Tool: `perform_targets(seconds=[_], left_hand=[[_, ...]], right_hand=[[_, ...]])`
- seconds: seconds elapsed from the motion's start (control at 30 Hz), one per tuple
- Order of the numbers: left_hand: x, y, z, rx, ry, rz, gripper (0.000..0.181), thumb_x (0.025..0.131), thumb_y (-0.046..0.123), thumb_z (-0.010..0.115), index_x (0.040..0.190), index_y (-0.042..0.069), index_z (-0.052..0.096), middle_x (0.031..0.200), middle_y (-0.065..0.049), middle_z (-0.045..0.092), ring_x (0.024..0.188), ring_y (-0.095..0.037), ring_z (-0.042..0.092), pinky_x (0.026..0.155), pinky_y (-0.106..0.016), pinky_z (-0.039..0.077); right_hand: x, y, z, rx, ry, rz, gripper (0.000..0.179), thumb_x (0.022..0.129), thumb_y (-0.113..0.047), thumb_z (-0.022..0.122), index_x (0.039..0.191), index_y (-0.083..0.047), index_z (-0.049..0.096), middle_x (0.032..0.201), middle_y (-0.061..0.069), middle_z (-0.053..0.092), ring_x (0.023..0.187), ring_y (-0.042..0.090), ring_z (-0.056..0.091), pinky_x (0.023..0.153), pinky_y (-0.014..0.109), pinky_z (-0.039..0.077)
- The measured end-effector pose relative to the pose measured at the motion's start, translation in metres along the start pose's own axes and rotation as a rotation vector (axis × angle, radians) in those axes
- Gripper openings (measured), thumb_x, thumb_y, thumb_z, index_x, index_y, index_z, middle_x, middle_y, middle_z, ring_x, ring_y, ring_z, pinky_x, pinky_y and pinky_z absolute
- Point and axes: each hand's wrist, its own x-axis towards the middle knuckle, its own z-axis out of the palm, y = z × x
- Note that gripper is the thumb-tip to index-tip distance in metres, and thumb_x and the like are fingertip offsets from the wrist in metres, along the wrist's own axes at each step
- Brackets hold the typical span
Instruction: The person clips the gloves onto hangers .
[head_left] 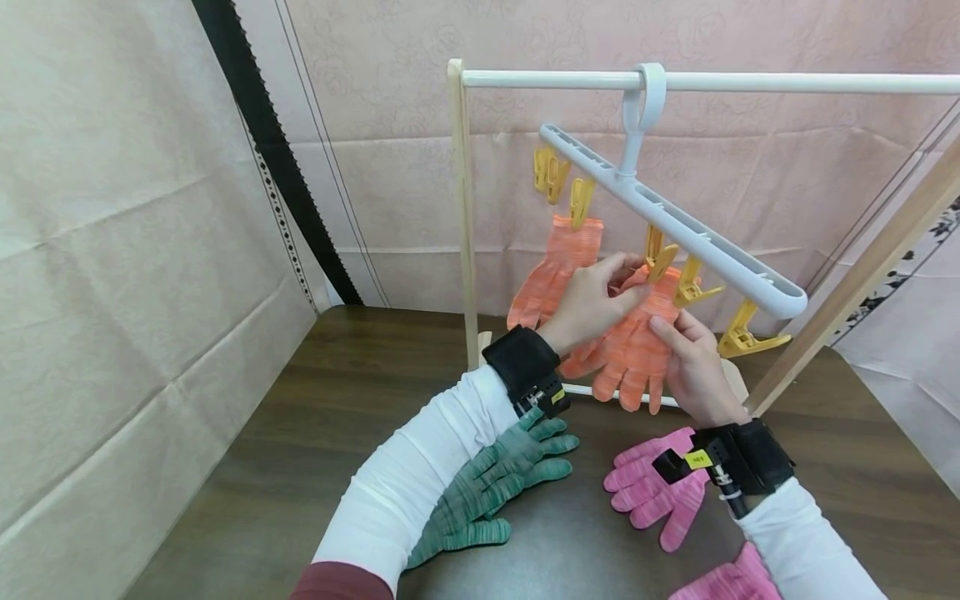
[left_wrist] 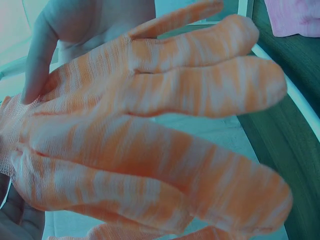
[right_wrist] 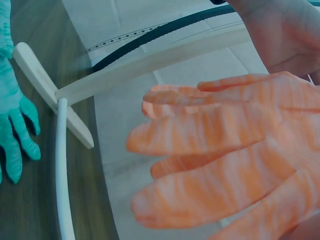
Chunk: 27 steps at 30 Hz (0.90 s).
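Note:
An orange striped glove (head_left: pixel 633 350) hangs fingers down beneath the pale blue clip hanger (head_left: pixel 675 218). My left hand (head_left: pixel 588 300) pinches its cuff on the left, while my right hand (head_left: pixel 693 367) holds the right edge between thumb and fingers. A yellow clip (head_left: pixel 662 262) is at the cuff's top, and another clip (head_left: pixel 692 283) is beside its right corner; whether either grips the fabric I cannot tell. Further back, a second orange glove (head_left: pixel 551 267) hangs from a yellow clip (head_left: pixel 581 200). The left wrist view shows the held glove (left_wrist: pixel 150 95) up close.
The hanger hooks over a white rod (head_left: pixel 540 79) on a wooden frame (head_left: pixel 847 283). Other yellow clips (head_left: pixel 746 333) dangle at both hanger ends. Green gloves (head_left: pixel 487 483) lie under my left forearm. Pink gloves (head_left: pixel 648 483) lie near my right forearm on the brown table (head_left: pixel 300 467).

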Motion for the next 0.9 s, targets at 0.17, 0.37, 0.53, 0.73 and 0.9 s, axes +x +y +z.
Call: perform_targets(seconds=[0.17,0.37,0.53,0.73,0.9], left_hand=[[0.0,0.0,0.0,0.009,0.003,0.014,0.035,0.086,0.017,0.056,0.119,0.006,0.052,0.107,-0.006,0.062,0.086,-0.008,0.056,0.07,-0.011,0.042],[-0.001,0.0,0.002,-0.013,0.01,0.027,0.033,0.086,0.016,0.056,0.118,0.005,0.052,0.102,-0.007,0.064,0.082,-0.009,0.057,0.069,-0.011,0.042],[0.0,-0.001,0.003,-0.018,0.025,0.031,0.033,0.086,0.016,0.056,0.117,0.006,0.053,0.1,-0.006,0.064,0.08,-0.008,0.057,0.068,-0.011,0.042],[-0.001,-0.001,0.004,0.002,0.036,0.045,0.032,0.086,0.016,0.056,0.117,0.006,0.053,0.098,-0.007,0.064,0.077,-0.009,0.057,0.066,-0.011,0.042],[-0.001,-0.002,0.005,-0.002,0.028,0.023,0.032,0.087,0.015,0.055,0.118,0.007,0.052,0.101,-0.006,0.063,0.079,-0.009,0.058,0.067,-0.011,0.043]], right_hand=[[-0.005,-0.001,-0.006,-0.004,-0.023,0.006,0.022,0.093,-0.002,0.037,0.1,-0.006,0.057,0.092,0.0,0.06,0.087,0.009,0.055,0.075,0.021,0.044],[-0.015,0.0,-0.013,-0.084,0.048,0.026,0.017,0.093,-0.004,0.04,0.086,-0.008,0.055,0.082,-0.002,0.052,0.072,0.009,0.05,0.061,0.021,0.042],[-0.023,-0.001,-0.021,-0.08,0.061,0.052,0.018,0.092,-0.002,0.04,0.089,-0.008,0.057,0.082,-0.002,0.054,0.073,0.009,0.053,0.063,0.021,0.044],[-0.03,0.001,-0.029,-0.086,0.086,0.061,0.016,0.091,-0.002,0.042,0.092,-0.006,0.057,0.083,-0.001,0.057,0.073,0.009,0.055,0.061,0.023,0.046],[-0.034,0.002,-0.034,-0.119,0.1,0.065,0.014,0.091,-0.002,0.043,0.091,-0.006,0.057,0.081,-0.001,0.057,0.069,0.01,0.055,0.058,0.023,0.045]])
